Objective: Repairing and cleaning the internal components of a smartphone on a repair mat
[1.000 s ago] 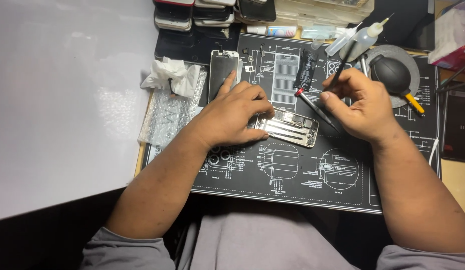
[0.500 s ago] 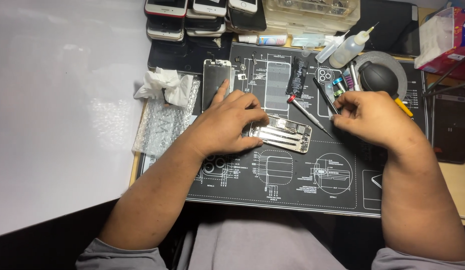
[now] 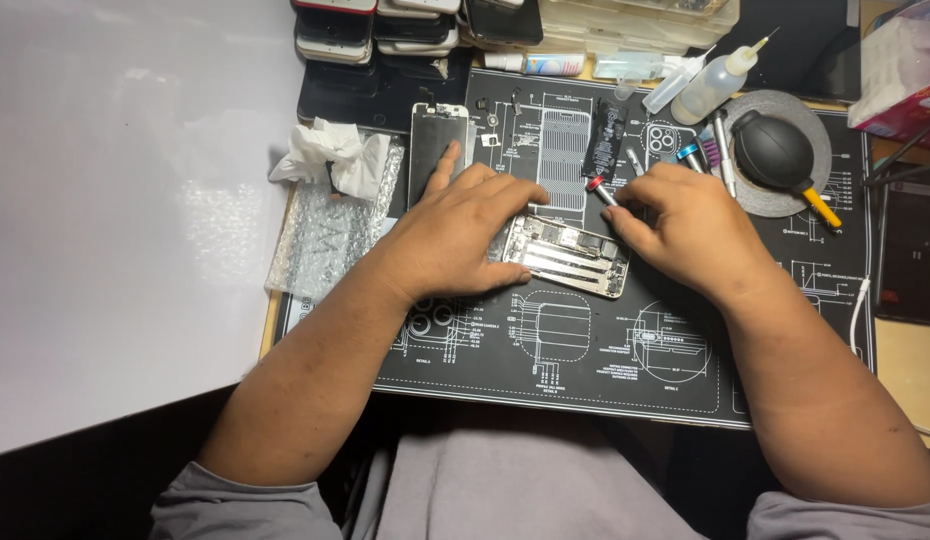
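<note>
On black mat [image 3: 685,380], left hand [image 3: 465,235] pins opened phone [image 3: 570,258]; right hand [image 3: 690,235] grips screwdriver [image 3: 600,190].

A matt black rubber-like work mat [image 3: 585,370], printed with fine white line drawings, is laid on the surface. At its middle, bare shiny metal is shown by the opened phone chassis [image 3: 568,255]. Clear, glossy bubble wrap [image 3: 325,235] and crumpled white tissue paper [image 3: 330,155] are seen at the mat's left edge. A matt black rubber blower [image 3: 775,150] and a translucent plastic bottle [image 3: 710,88] are set near the far right corner.
</note>
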